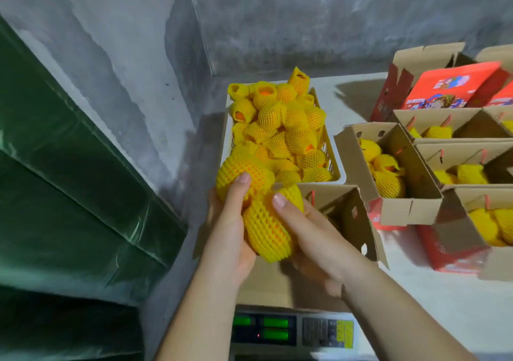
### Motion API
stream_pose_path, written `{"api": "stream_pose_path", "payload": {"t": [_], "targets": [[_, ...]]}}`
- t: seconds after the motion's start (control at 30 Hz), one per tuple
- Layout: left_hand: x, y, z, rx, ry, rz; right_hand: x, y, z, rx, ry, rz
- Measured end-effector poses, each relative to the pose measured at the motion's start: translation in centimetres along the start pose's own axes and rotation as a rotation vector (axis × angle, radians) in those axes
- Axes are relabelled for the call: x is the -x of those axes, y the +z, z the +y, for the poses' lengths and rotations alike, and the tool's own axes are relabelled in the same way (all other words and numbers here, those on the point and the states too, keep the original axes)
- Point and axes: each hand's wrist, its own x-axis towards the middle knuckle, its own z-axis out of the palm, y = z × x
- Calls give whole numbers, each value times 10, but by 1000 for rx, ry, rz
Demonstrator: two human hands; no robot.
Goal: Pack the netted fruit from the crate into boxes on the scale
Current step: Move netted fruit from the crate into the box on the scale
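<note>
A white crate (337,163) on the table is heaped with oranges in yellow foam nets. In front of it an open cardboard box (352,221) stands on the scale (291,330), whose green display is lit. My left hand (230,221) grips a netted fruit (241,174) with the thumb on top. My right hand (308,230) holds another netted fruit (266,230), thumb pressed near its top. A third netted fruit (293,196) shows behind my right thumb. Both hands hover above the box on the scale, hiding its inside.
Several open cardboard boxes (402,202) with netted fruit stand to the right on the white table. Red printed boxes (455,88) sit at the back right. Green-wrapped stacks (69,180) fill the left side. A grey concrete wall runs behind.
</note>
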Motion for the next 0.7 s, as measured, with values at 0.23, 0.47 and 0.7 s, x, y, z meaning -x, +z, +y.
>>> {"api": "stream_pose_path", "payload": {"t": [0.23,0.47,0.7], "targets": [[46,-39,-7,-35,-30,167,52,26,38,212,18,54],[66,-66,-7,172,88,102,62,13,38,274,-159,255],[80,-74,-9,105,60,26,31,-18,22,788,-242,510]]}}
